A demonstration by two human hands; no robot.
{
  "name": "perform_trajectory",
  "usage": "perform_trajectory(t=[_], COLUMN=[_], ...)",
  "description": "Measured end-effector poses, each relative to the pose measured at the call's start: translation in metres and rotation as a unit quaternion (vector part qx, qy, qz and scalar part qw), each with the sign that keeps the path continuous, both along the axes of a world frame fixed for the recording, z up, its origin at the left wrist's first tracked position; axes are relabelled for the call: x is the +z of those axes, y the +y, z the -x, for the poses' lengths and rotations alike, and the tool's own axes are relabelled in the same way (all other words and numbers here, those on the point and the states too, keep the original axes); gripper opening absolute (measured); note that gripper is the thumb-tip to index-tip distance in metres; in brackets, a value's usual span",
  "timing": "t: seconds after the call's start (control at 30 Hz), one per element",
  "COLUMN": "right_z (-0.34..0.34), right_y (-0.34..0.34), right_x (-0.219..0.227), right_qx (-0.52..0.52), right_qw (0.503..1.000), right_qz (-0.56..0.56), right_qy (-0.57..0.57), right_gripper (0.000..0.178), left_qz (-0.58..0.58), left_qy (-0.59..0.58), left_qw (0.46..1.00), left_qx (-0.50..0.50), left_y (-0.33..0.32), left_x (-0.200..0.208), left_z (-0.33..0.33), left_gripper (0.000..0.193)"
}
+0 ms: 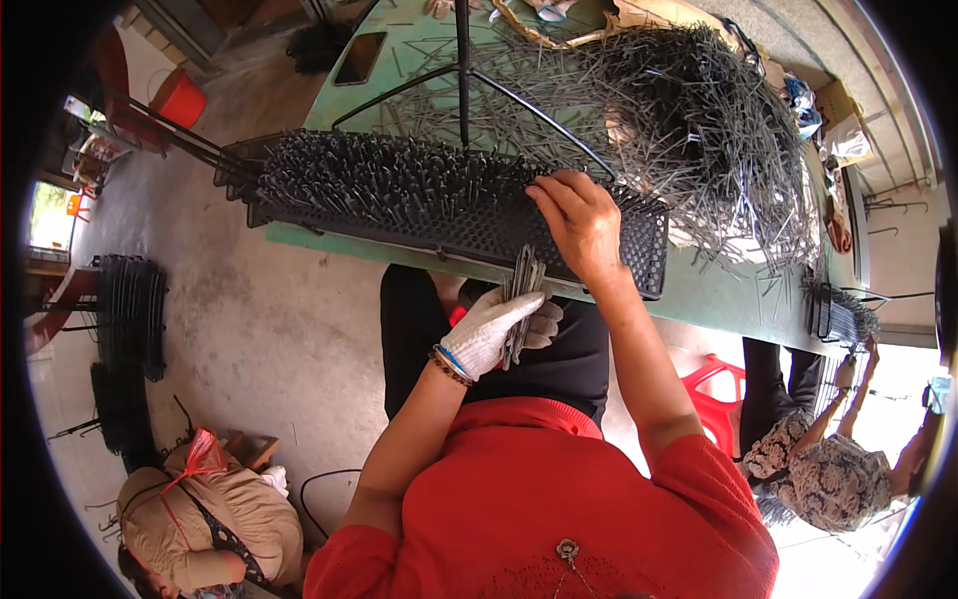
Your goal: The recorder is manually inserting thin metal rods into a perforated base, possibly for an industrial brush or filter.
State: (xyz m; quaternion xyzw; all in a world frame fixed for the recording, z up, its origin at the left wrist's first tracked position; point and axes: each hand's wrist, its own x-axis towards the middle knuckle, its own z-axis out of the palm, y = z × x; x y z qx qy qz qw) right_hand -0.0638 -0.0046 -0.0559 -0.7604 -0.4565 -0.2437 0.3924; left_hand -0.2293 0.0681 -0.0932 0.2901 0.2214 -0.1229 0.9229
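Observation:
My left hand (491, 330), in a white knit glove, is closed round a bundle of thin dark grey strips (526, 277) that stand up out of the fist in front of my lap. A long black perforated tray (639, 262) lies across the near edge of the table. Upright grey strips (364, 178) fill its left and middle part densely; bare holes show along the near side and right end. Over the right part of the tray, my bare right hand (581, 222) bends down with thumb and fingers pinched together. Whatever sits between those fingertips is hidden.
Loose strips heap up in a large pile (704, 120) on the green table (748, 299). A black metal rod frame (463, 70) rises behind the tray, and a phone (360, 58) lies far left. Co-workers sit at lower left (215, 499) and right (828, 479).

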Motion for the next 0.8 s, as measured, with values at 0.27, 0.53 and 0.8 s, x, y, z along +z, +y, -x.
perform_trajectory(t=[0.27, 0.53, 0.8], right_z=[-0.003, 0.005, 0.008], right_y=[-0.006, -0.002, -0.004], right_x=[0.0, -0.004, 0.001], right_qx=[0.002, -0.024, -0.014], right_qw=[0.999, 0.998, 0.999], right_qz=[0.03, 0.014, 0.047], right_qy=[0.021, 0.049, 0.01], right_gripper=[0.011, 0.016, 0.021], left_qz=[-0.07, -0.06, -0.065], left_qy=[-0.019, -0.022, -0.021], left_qw=[0.997, 0.998, 0.997], left_qx=[-0.028, -0.025, -0.033], left_y=[0.001, 0.001, 0.002], left_x=[0.004, 0.002, 0.004], left_z=[-0.002, 0.002, 0.002], left_gripper=[0.028, 0.027, 0.024])
